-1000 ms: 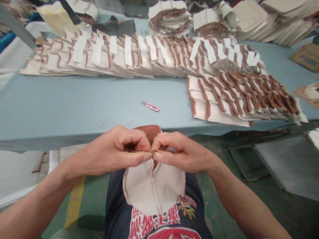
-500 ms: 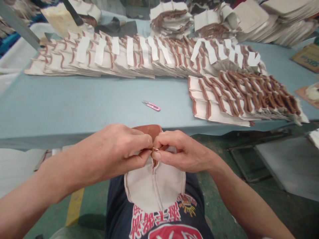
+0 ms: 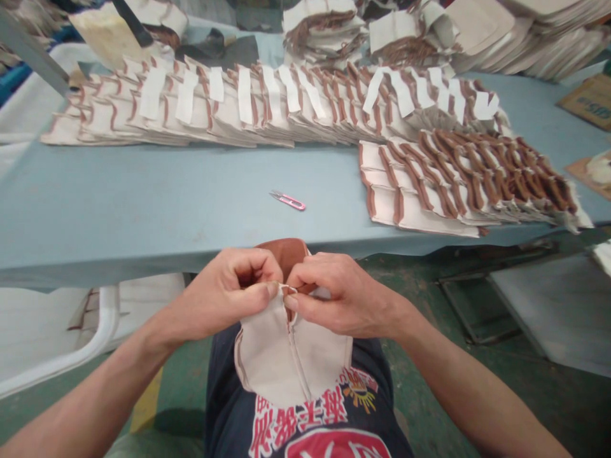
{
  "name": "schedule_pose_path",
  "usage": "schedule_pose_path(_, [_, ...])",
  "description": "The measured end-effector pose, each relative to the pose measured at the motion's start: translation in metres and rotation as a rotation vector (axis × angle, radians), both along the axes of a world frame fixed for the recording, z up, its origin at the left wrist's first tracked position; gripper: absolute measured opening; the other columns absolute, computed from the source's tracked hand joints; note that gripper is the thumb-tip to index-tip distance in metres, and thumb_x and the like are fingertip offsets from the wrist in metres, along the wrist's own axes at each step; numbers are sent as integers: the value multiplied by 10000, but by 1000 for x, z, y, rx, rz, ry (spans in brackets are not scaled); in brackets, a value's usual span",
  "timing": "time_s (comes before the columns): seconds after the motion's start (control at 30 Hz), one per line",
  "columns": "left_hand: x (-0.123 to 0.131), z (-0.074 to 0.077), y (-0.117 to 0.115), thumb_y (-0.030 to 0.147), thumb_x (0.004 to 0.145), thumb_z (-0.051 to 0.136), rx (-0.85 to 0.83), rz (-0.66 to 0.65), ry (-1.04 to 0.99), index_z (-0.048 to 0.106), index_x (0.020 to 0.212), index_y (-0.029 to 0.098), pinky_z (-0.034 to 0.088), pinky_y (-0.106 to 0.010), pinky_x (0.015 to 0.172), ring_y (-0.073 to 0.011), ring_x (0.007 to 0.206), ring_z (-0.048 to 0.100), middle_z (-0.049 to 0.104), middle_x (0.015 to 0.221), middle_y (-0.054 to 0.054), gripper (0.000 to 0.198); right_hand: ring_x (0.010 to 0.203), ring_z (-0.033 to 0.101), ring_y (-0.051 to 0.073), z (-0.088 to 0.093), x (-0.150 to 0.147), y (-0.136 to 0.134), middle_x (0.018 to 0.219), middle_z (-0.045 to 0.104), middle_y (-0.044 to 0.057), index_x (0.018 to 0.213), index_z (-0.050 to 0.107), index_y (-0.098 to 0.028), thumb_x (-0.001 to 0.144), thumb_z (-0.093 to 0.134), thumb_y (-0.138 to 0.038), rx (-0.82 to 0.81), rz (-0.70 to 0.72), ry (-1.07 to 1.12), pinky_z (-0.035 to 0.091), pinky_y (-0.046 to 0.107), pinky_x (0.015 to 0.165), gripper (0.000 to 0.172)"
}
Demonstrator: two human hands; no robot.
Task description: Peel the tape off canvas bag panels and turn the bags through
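Note:
A cream fabric piece (image 3: pixel 291 356) with a brown trim and a centre seam lies on my lap, just below the table edge. My left hand (image 3: pixel 229 289) is closed, pinching the top left of that piece between thumb and fingers. My right hand (image 3: pixel 334 292) is closed too, pinching the top right edge next to a small metal ring (image 3: pixel 289 291). The two hands meet at the seam. The brown upper part (image 3: pixel 286 249) of the piece shows behind my fingers.
A blue table (image 3: pixel 143 197) stands in front of me. Pink thread snips (image 3: pixel 289 201) lie near its front edge. Rows of overlapping cream and brown pieces (image 3: pixel 267 105) fill the back, with another batch (image 3: pixel 458 184) at the right. White bins (image 3: pixel 52 337) stand low at the left.
My left hand has drawn back to the left and turned, so its fingers now curl over the top edge. The right hand stays at the seam.

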State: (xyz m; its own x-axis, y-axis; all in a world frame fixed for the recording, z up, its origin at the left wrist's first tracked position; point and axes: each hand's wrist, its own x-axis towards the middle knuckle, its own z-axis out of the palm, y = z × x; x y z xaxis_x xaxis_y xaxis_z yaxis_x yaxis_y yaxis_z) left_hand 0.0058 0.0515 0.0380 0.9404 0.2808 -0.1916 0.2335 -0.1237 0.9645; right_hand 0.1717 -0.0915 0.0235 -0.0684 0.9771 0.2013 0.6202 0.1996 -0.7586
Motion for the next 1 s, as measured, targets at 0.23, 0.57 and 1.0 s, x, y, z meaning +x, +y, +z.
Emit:
schedule_pose_path(0.23, [-11,0,2,329,864,606,26,-17,-46,563,694,176,293,-203,491,-86,557,376,472,630,53,233,716,641,116,4,-2,3,782,762,-9,820,693,-166,956,696,-176,-30,6,99,408,249,705,137])
schedule_pose_path(0.57, [-16,2,8,283,832,636,95,-86,11,517,700,196,333,-193,484,-86,563,390,467,638,64,198,719,615,130,9,-7,7,755,739,-4,822,709,-154,937,718,-152,-1,40,-5,399,259,705,115])
schedule_pose_path(1.0, [-14,0,-8,100,898,516,932,12,-362,547,730,208,329,-265,541,-109,551,433,530,623,44,202,729,592,141,0,-1,10,780,704,-1,818,636,-183,933,626,-164,19,-2,45,405,271,718,118])
